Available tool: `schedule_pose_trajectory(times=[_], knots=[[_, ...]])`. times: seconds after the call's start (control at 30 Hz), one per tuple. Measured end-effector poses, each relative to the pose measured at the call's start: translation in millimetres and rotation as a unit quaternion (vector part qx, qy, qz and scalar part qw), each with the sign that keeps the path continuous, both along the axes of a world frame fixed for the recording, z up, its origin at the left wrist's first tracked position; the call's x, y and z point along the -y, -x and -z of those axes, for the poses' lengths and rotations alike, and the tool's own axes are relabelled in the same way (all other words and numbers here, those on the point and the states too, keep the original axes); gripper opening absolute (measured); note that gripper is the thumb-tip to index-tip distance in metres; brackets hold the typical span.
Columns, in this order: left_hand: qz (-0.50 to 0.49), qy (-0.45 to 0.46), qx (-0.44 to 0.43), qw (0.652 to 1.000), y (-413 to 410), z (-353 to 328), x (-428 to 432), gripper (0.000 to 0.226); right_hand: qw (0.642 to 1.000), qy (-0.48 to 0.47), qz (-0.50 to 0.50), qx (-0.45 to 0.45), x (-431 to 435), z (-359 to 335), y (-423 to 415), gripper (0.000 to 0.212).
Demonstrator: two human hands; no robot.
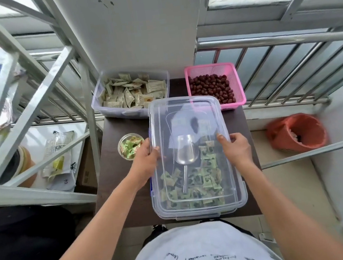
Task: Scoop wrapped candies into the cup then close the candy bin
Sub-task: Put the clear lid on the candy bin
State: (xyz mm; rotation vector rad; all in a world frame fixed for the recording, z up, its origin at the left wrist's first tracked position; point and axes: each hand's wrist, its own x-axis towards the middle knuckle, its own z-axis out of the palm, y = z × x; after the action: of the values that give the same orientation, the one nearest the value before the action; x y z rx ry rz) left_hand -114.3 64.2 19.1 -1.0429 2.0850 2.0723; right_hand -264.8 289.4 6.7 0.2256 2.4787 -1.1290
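1. The candy bin (199, 212) reaches the 6 o'clock edge of the table (118, 178). Bare table lies at 9 o'clock, near the cup (130, 146) of green candies.
2. The left hand (146, 158) and right hand (235, 148) each grip 1 long edge of the clear lid (186, 115), fingers curled round it, over the bin.
3. The lid's far end overlaps the packet bin (107, 103) and pink basket (213, 69).
4. A bag (61, 163) at 9 o'clock shows "Gk".
5. The lid's long axis runs 6 to 12 o'clock; the handle of the scoop (186, 151) points to 6.
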Motion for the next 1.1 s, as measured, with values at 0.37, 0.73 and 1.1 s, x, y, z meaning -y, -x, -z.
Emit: schedule_pose_trajectory(times=[0.37, 0.73, 1.1], knots=[[0.005, 0.224, 0.104, 0.969, -19, 38, -41, 0.05, 0.999, 0.002, 0.039, -0.034, -7, 25, -30, 0.047], [-0.016, 0.241, 0.102, 0.965, -12, 44, -44, 0.056, 0.999, -0.009, -0.013, -0.032, 2, 30, -24, 0.048], [-0.064, 0.235, 0.169, 0.955, -16, 52, -51, 0.067, 0.997, 0.023, 0.038, 0.067, -2, 33, -20, 0.077]])
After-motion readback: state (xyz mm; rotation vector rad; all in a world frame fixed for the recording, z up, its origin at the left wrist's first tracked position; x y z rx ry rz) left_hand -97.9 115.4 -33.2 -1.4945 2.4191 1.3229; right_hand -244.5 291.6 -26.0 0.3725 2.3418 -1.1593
